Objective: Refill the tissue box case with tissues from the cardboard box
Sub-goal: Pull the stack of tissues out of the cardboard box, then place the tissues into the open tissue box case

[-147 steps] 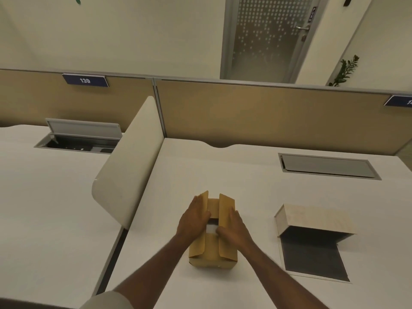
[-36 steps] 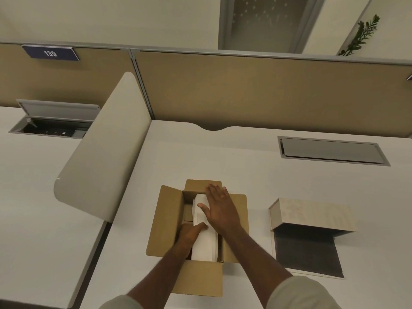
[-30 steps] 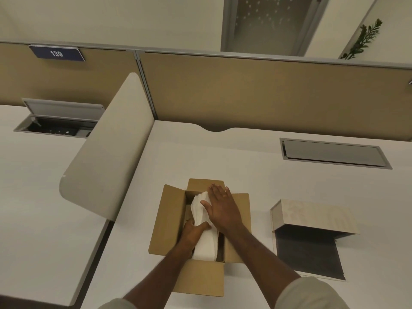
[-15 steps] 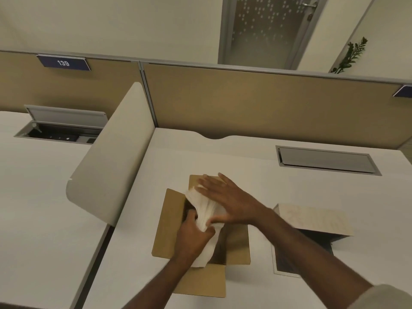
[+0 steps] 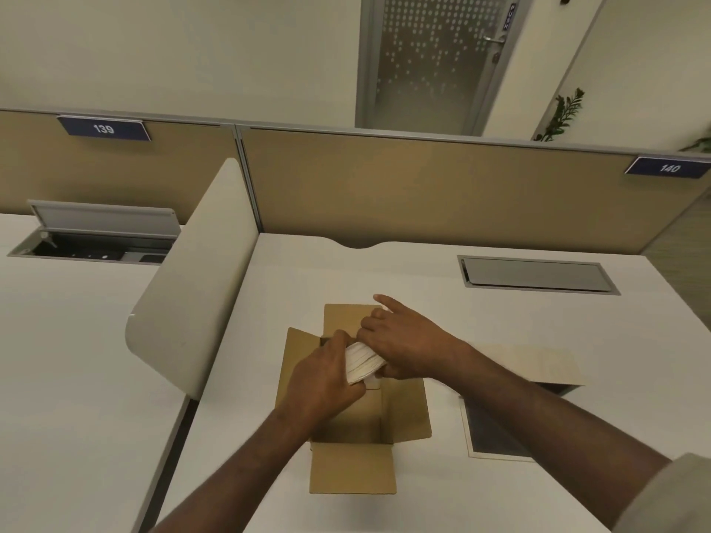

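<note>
Both hands clamp the white tissue stack over the open cardboard box: left hand near end, right hand far end (forefinger pointing out); right forearm crosses the tissue box case.

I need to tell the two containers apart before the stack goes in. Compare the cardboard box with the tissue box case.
The cardboard box is plain brown; the tissue box case is pale with a wood-grain look and a dark panel. The cardboard box sits in front of the person with four flaps folded outward; the tissue box case lies to its right, partly hidden by the right forearm. Both hands hold the tissues over the cardboard box; nothing touches the case. Both rest open on the white desk.
</note>
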A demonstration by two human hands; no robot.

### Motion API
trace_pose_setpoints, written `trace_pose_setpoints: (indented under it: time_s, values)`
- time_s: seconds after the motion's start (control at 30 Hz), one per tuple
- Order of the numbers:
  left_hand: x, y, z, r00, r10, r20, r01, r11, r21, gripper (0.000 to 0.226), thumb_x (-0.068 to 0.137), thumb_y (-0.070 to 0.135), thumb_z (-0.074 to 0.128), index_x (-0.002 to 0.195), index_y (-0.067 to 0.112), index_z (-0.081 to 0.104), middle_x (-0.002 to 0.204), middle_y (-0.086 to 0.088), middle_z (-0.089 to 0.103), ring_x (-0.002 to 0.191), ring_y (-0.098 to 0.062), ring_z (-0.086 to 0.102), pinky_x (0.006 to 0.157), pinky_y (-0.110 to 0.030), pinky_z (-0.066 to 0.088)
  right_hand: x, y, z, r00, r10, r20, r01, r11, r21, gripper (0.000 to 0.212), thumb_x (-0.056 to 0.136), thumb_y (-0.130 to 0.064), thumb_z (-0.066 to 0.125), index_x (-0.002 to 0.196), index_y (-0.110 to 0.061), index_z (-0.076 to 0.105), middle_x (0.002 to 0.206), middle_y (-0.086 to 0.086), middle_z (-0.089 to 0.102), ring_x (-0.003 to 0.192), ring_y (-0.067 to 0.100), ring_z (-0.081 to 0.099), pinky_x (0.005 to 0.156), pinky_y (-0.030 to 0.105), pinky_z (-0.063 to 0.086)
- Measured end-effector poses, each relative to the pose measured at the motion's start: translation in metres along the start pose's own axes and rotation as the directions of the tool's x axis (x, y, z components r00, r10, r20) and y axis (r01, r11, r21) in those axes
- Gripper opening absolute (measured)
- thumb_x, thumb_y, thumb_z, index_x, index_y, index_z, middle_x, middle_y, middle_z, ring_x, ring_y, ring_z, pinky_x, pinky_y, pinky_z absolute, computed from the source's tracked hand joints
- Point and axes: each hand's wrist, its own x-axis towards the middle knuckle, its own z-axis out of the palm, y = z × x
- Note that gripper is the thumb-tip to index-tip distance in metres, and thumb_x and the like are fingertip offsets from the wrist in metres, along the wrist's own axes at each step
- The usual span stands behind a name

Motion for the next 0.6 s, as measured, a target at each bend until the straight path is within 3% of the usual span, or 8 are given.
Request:
trace_pose_setpoints:
  time_s: [0.07,0.17,0.3,0.6]
  values:
    - [-0.004,-0.005,-0.006,0.998,0.063,0.006,-0.063,0.998,0.024,0.076,0.072,0.058,0.070,0.133,0.029,0.034,0.125,0.004,0.061,0.097,-0.015,0.066,0.074,-0.017,0.052,-0.004,-0.002,0.000,1.000,0.026,-0.010,-0.025,0.998,0.061,0.061,0.080,-0.051,0.070,0.129,-0.018,0.054,0.127,0.005,0.064,0.114,0.023,0.059,0.110,0.042,0.035]
    - [-0.013,-0.015,-0.011,0.990,0.134,0.037,-0.136,0.989,0.050,0.085,0.071,0.058,0.072,0.140,0.032,0.030,0.134,0.007,0.055,0.108,-0.014,0.062,0.083,-0.019,0.050,-0.016,-0.002,0.003,0.997,0.075,-0.026,-0.070,0.987,0.148,0.059,0.077,-0.054,0.072,0.123,-0.021,0.055,0.117,0.001,0.066,0.102,0.018,0.059,0.092,0.034,0.044]
    - [-0.020,-0.022,-0.014,0.990,0.128,0.066,-0.129,0.991,0.018,0.076,0.072,0.058,0.073,0.136,0.031,0.042,0.133,0.008,0.058,0.111,-0.011,0.060,0.084,-0.016,0.048,-0.038,-0.003,0.010,0.987,0.156,-0.036,-0.146,0.969,0.198,0.058,0.073,-0.057,0.071,0.119,-0.025,0.055,0.111,-0.003,0.065,0.094,0.014,0.058,0.083,0.030,0.044]
    - [-0.008,0.025,0.008,0.970,0.241,0.043,-0.244,0.966,0.088,0.064,0.069,0.054,0.074,0.125,0.034,0.051,0.121,0.011,0.066,0.104,-0.009,0.063,0.074,-0.018,0.055,-0.101,0.014,0.028,0.963,0.266,0.049,-0.269,0.919,0.289,0.064,0.073,-0.059,0.073,0.125,-0.030,0.049,0.119,-0.005,0.064,0.100,0.014,0.057,0.078,0.024,0.032]
